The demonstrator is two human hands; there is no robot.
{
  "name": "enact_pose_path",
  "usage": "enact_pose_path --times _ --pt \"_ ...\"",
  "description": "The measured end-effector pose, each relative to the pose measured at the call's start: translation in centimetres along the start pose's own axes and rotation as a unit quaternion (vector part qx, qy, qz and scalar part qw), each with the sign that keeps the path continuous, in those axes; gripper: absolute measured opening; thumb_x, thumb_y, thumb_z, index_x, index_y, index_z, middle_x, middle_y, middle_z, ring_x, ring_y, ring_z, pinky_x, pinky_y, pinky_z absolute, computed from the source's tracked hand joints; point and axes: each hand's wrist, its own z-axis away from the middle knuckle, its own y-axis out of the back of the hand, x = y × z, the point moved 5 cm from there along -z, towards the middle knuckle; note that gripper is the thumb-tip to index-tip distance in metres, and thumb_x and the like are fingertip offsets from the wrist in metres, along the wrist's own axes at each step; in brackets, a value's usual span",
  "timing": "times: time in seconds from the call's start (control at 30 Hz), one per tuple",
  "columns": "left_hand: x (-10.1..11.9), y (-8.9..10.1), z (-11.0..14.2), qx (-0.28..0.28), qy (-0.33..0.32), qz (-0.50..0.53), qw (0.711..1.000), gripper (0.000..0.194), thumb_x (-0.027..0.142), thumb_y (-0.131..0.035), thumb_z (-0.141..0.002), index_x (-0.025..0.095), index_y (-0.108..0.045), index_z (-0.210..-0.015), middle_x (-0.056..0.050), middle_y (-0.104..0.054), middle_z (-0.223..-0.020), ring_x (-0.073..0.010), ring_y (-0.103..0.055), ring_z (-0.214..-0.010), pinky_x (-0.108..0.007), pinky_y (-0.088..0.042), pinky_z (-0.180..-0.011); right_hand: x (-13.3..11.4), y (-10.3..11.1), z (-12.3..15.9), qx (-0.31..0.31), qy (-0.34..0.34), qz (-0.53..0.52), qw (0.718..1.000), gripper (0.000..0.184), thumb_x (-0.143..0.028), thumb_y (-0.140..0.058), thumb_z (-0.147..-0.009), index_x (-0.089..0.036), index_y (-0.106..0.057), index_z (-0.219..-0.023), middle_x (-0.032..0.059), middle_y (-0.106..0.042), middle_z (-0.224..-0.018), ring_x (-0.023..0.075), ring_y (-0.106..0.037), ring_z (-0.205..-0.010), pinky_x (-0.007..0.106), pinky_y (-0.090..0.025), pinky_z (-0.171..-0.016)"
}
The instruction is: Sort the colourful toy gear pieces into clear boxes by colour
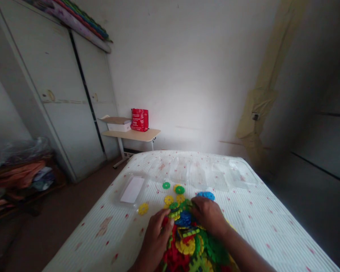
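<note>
The striped cloth (257, 226) is bearing clear plastic containers (198, 175), the left one framing a white sheet (132, 189). Notched plastic discs (185, 246) are lying heaped at the near end: your left hand (156, 232) is touching them, thumb and forefinger apart; your right hand (209, 214) is covering some, its grip impossible to tell.

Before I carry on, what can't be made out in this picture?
Right hand: head view, its own back hides most fingertips.
Pile of plastic pieces: head view, near end cut off by the bottom edge.
Clear trays: head view, see-through edges blend into the cloth; count unclear.
Red bag: head view, small print unreadable; its sides hide any contents.
</note>
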Motion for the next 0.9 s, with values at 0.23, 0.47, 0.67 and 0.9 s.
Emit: enact_pose_path --times 0.23,0.47,0.67,0.9 --pt "2.2 -0.6 0.9 -0.071 -0.002 0.102 0.992 0.035 0.046 -0.043 -0.084 0.019 -0.065 -0.088 -0.005 -0.068 -0.088 -0.0193 -0.061 -0.087 -0.027 -0.046 -0.081 -0.1 2.8 5.8 0.002 0.061 -0.174 0.983 0.022 -0.029 -0.048 -0.082 -0.022 -0.062 -0.097 0.0034 -0.066 -0.088 0.0164 -0.059 -0.083 0.025 -0.042 -0.072" --pt "3.3 1.2 -4.9 -0.003 -0.131 -0.024 0.991 0.022 0.036 -0.052 -0.077 0.020 -0.068 -0.077 -0.006 -0.068 -0.087 -0.0211 -0.058 -0.090 -0.032 -0.042 -0.086 3.9 3.2 4.6 0.046 0.009 -0.232 0.972 0.040 -0.046 -0.038 -0.087 -0.020 -0.064 -0.102 0.0088 -0.065 -0.100 0.0212 -0.059 -0.092 0.034 -0.046 -0.082" --pt "2.8 -0.8 -8.3 -0.038 -0.099 -0.160 0.981 0.030 0.032 -0.059 -0.069 0.022 -0.068 -0.095 -0.006 -0.066 -0.104 -0.0234 -0.054 -0.105 -0.033 -0.037 -0.095 7.5 -1.4 1.3 0.038 -0.055 -0.112 0.991 0.053 -0.054 -0.033 -0.086 -0.018 -0.061 -0.114 0.0122 -0.057 -0.121 0.0271 -0.046 -0.116 0.046 -0.037 -0.095" --pt "2.1 -3.0 -8.8 -0.068 -0.059 -0.338 0.937 0.052 0.044 -0.054 -0.073 0.028 -0.053 -0.122 -0.007 -0.052 -0.128 -0.0258 -0.044 -0.118 -0.036 -0.033 -0.097 6.1 -1.7 0.9 0.008 -0.070 -0.058 0.996 0.053 -0.056 -0.036 -0.084 -0.023 -0.054 -0.122 0.0110 -0.050 -0.130 0.0298 -0.043 -0.118 0.049 -0.037 -0.090"
